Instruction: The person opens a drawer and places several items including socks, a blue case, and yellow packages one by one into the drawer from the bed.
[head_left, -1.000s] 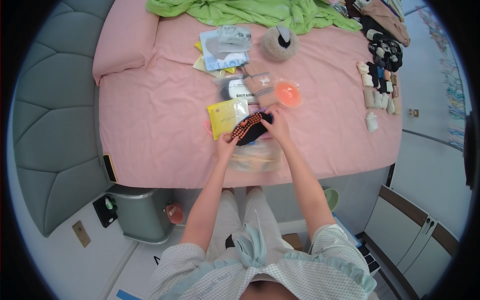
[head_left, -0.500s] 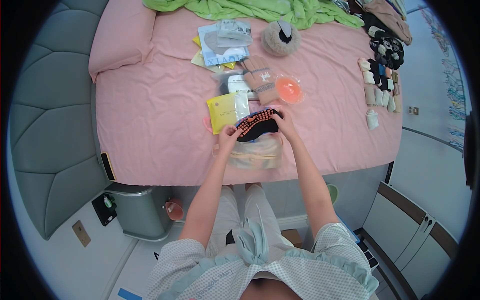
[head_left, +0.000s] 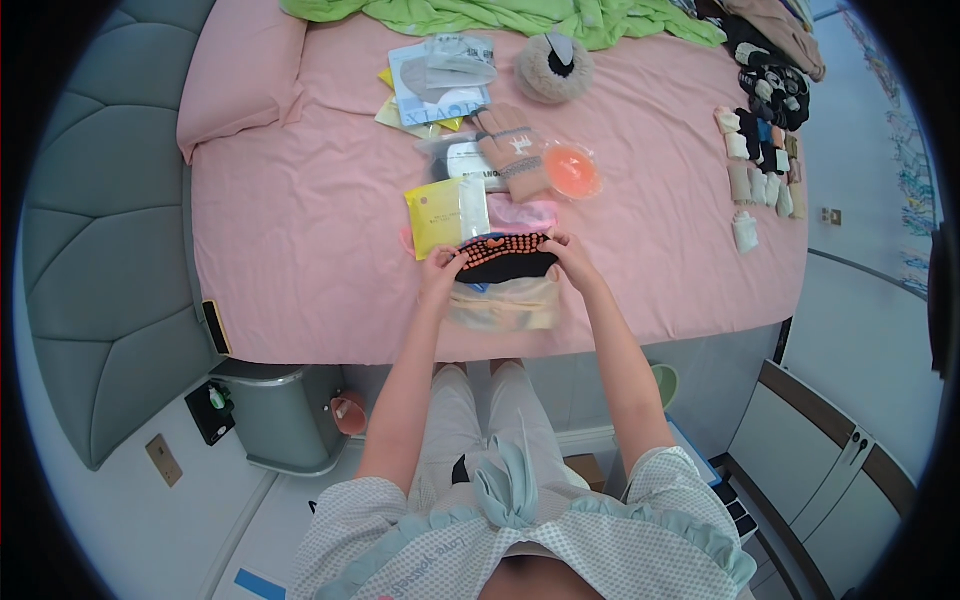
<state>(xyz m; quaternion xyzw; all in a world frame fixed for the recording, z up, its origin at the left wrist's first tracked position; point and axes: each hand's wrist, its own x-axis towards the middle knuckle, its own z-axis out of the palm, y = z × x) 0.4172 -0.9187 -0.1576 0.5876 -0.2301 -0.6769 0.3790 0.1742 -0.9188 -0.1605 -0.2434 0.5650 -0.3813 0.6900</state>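
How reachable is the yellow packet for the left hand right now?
Probably yes: the yellow packet lies just beyond the left hand, nothing evident between them. That hand holds the black sock, though, so it would likely need to let go first.

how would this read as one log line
left hand: grips dotted black sock, left end | right hand: grips same sock, right end | nearby: yellow packet

Lettering on pale packet (head_left: 410,85), dark print on white label (head_left: 470,165), script (bluish) on shirt (head_left: 640,545)
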